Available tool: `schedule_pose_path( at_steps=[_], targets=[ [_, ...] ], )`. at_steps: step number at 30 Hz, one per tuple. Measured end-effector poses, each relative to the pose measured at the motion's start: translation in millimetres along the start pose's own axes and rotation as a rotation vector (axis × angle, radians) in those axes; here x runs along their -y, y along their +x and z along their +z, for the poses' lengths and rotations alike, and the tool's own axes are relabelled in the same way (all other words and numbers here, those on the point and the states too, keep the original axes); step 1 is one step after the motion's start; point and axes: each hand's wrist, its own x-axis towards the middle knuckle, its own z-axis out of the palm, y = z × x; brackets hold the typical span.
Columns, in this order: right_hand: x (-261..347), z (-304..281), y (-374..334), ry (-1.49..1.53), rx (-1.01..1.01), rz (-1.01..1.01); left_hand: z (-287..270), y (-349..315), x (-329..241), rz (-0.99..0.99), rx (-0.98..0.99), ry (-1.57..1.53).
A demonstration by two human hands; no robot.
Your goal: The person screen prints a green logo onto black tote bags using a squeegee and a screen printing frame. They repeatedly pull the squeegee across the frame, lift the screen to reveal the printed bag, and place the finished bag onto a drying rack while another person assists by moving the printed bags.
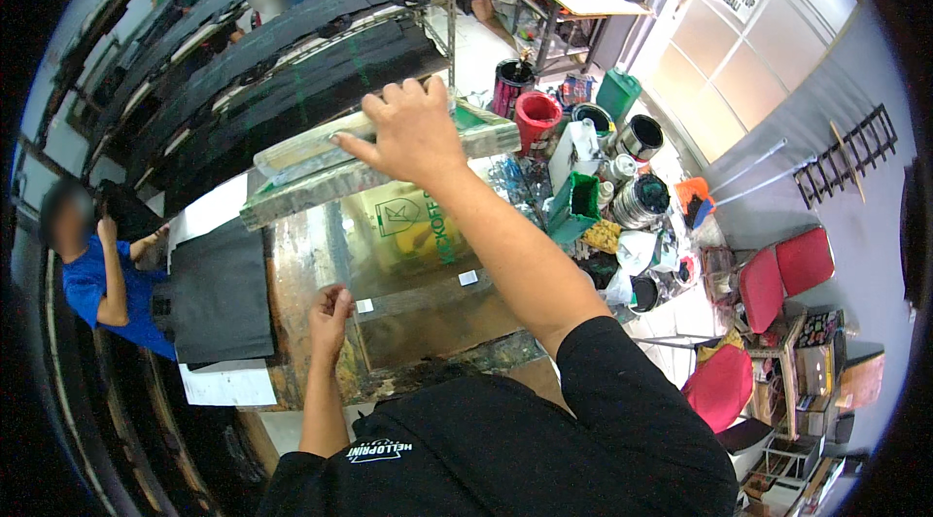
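Cluttered workshop, stained table (292, 347) beside paint containers (641, 198), right hand (413, 128) clamped over a wooden bar (306, 150), which lies beneath its palm along a grimy frame (379, 177) — pale, long, scuffed — left hand (330, 318) loosely curled, its hold unclear.

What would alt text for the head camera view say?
A person's right hand grips a wooden frame over a stained worktable with a green-printed panel; the left hand, loosely curled, is nearer. A co-worker in blue stands left beside a dark sheet; stained containers crowd the right.
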Motion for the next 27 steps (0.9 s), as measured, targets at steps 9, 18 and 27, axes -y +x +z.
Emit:
schedule_pose_path(
  at_steps=[9,18,27],
  targets=[
    [7,4,-38,0.033,-0.070,-0.009,30,0,-115,0.132,0.118,-0.425],
    [20,12,-110,0.093,0.055,0.002,27,-12,-124,-0.040,0.112,-0.805],
    [37,32,-237,0.035,0.443,-0.010,60,-34,-18,-0.501,-0.070,-0.856]
  ],
)
